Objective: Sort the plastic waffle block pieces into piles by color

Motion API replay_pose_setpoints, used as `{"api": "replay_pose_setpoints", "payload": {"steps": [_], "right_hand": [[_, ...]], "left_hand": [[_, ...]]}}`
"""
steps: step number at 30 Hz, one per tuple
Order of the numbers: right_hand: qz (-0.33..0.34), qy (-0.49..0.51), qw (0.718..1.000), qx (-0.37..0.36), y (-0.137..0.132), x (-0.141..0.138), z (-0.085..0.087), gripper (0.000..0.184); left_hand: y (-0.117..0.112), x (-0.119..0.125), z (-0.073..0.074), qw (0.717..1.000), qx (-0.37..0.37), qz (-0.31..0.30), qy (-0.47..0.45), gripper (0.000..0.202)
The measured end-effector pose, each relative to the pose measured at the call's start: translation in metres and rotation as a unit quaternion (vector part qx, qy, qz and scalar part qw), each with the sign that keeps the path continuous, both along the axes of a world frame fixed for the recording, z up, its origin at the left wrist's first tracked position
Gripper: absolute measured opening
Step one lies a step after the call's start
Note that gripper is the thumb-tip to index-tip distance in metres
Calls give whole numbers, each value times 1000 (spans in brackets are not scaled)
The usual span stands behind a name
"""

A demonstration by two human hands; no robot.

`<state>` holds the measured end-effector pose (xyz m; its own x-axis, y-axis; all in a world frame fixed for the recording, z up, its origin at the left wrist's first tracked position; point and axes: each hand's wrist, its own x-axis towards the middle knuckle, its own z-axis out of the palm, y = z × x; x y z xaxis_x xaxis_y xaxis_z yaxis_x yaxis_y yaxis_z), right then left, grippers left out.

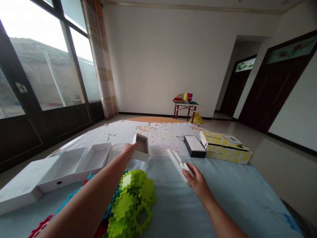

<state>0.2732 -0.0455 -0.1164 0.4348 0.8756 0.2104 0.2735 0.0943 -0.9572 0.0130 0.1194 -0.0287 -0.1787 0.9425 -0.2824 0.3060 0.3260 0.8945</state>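
Observation:
My left hand [129,150] is closed on the near side of a small white open box [142,156], which is tilted so that its greyish inside shows. My right hand [195,179] grips a long white slotted piece [176,162] by its near end; its exact kind cannot be made out. Below my left forearm lies a heap of lime-green gear-shaped plastic pieces [123,205]. Blue and red pieces show beside and under the arm, partly hidden by it.
White open box trays [92,158] stand at the left. A black-edged white box [194,145] and a yellow-and-white carton [226,148] sit at the right. A floral cloth [158,137] and a light blue cloth [170,211] cover the table. A small loaded table [185,105] stands by the wall.

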Motion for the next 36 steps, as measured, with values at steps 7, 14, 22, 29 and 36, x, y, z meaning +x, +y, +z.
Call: {"api": "replay_pose_setpoints", "payload": {"steps": [7,14,22,29,36], "right_hand": [[17,7,1000,-14,7,0,3,56],[-1,-68,997,-41,75,-43,29,59],[-36,-225,963,-144,134,-99,43,56],[-17,-314,934,-171,144,-118,30,63],[47,-311,939,-139,148,-127,12,62]], "left_hand": [[4,-26,-5,982,74,-23,175,35],[-58,-74,29,948,258,-7,188,48],[-135,-123,18,948,301,79,71,50],[-145,-130,7,931,352,90,41,42],[-147,-135,-4,912,390,87,88,34]]}}
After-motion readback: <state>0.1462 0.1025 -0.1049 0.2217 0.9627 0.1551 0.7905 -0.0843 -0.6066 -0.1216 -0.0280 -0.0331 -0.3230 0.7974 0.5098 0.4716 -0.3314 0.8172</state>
